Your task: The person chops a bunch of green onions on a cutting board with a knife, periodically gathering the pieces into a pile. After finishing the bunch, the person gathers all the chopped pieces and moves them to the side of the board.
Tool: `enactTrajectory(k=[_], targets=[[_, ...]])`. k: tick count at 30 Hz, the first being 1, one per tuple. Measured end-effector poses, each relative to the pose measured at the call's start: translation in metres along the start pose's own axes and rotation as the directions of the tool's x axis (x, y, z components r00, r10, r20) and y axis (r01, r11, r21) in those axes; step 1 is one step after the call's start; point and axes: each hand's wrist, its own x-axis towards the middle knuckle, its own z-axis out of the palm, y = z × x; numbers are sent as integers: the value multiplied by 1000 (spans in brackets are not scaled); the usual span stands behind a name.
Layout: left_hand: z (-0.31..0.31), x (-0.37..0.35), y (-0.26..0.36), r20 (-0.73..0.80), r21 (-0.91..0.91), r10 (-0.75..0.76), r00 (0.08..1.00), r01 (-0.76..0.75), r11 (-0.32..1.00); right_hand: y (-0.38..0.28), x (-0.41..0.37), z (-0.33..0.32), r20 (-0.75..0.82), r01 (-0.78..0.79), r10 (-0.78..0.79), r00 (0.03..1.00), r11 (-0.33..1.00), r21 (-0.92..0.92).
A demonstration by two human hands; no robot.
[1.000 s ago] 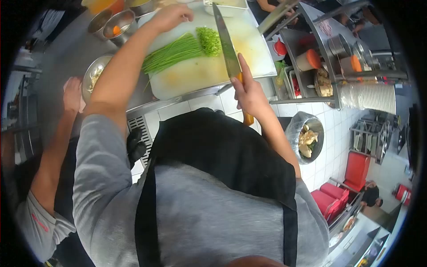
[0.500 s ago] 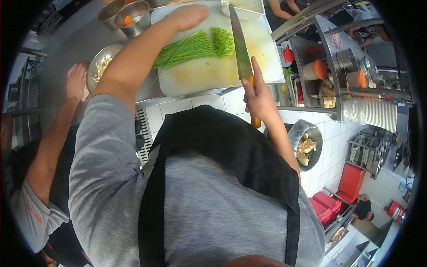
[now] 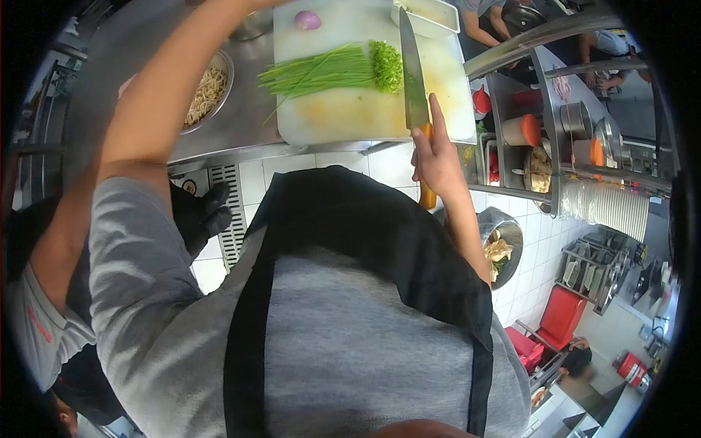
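Observation:
My right hand [image 3: 437,160] grips the yellow handle of a chef's knife [image 3: 414,80], its index finger stretched out beside the blade. The blade points away from me over the right part of a white cutting board [image 3: 336,120]. On the board lie a bunch of long green chives [image 3: 321,71], a heap of chopped chives [image 3: 386,67] and a purple onion [image 3: 307,20]. My left forearm [image 3: 164,80] reaches past the board's left side to the top edge of the view, and my left hand is cut off there.
A metal bowl of bean sprouts [image 3: 207,98] stands left of the board; a white container [image 3: 431,16] sits at its far right corner. A co-worker's arm [image 3: 66,226] is close on my left. Shelving [image 3: 511,135] and a lined bin [image 3: 504,244] are at right.
My left hand has moved from over the board up and left, out of view; the purple onion now shows where it was. My right hand still holds the knife. The view has shifted slightly.

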Motion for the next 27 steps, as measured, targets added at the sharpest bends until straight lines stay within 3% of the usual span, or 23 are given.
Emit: enactTrajectory(k=[1,2,3,5,6,7,10,13,16,19,22,27], targets=[[13,-5,4,171,86,-60,983,45,995,0,0,0,0,1,-1,1000,1000,-2],[13,4,32,293,-36,-332,897,357,933,0,-1,-1,0,2,-2,1000,1000,-5],[14,11,60,436,-112,-541,719,639,761,0,-1,0,2,3,-3,1000,1000,-4],[69,-14,36,414,1,-301,859,330,944,2,-2,2,8,0,0,1000,1000,-3],[96,-24,24,416,59,-166,894,156,986,2,-3,1,7,0,0,1000,1000,-9],[106,-24,20,459,85,-152,875,127,988,1,-4,2,6,1,0,1000,1000,-16],[131,-31,2,190,-93,-173,966,193,977,1,-5,2,12,8,-8,1000,1000,-23],[139,-34,13,126,113,-557,821,546,830,0,-5,2,20,6,-5,1000,999,-33],[153,-30,30,270,276,-724,635,669,690,0,-4,3,33,0,1,999,999,-42],[147,-32,54,276,162,-671,688,655,738,-3,-3,4,36,10,-8,999,998,-64],[141,-43,75,245,183,-607,756,579,794,-8,-1,10,40,46,-42,998,994,-100],[152,-51,89,182,208,-677,713,645,735,-5,33,24,40,169,-165,985,930,-326]])
